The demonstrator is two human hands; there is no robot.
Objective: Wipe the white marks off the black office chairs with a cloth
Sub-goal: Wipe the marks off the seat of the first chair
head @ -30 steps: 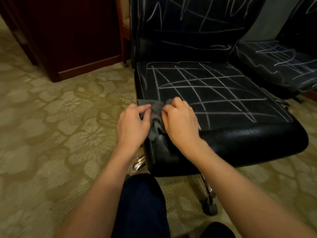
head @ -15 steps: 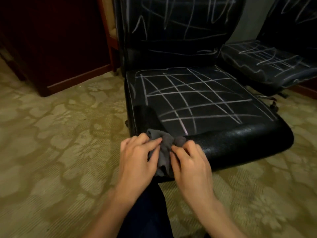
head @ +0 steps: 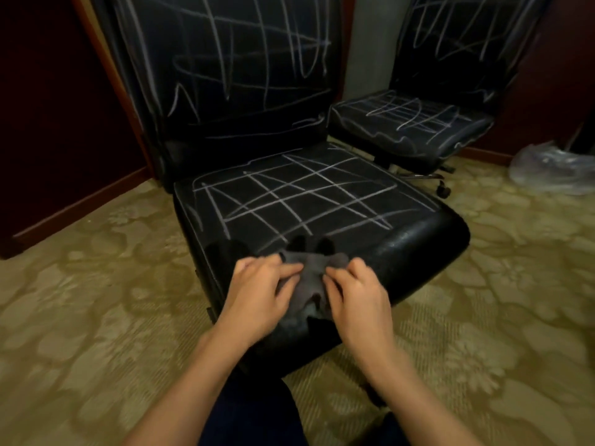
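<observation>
We see crumpled grey cloth (head: 308, 278) only in part: side edges tucked under fingers (head: 283, 272) of left hand (head: 257, 294) and right hand (head: 357, 296), both motion-blurred. Near black leather office chair (head: 322, 204): backrest top cut by upper frame edge, front seat edge hidden behind hands, base hidden under seat. Second black scribbled chair (head: 415, 123): backrest top cut off, left seat corner behind near chair. Crumpled clear plastic bag (head: 547, 169) at right: contents we cannot tell. Both forearms run out at bottom edge.
</observation>
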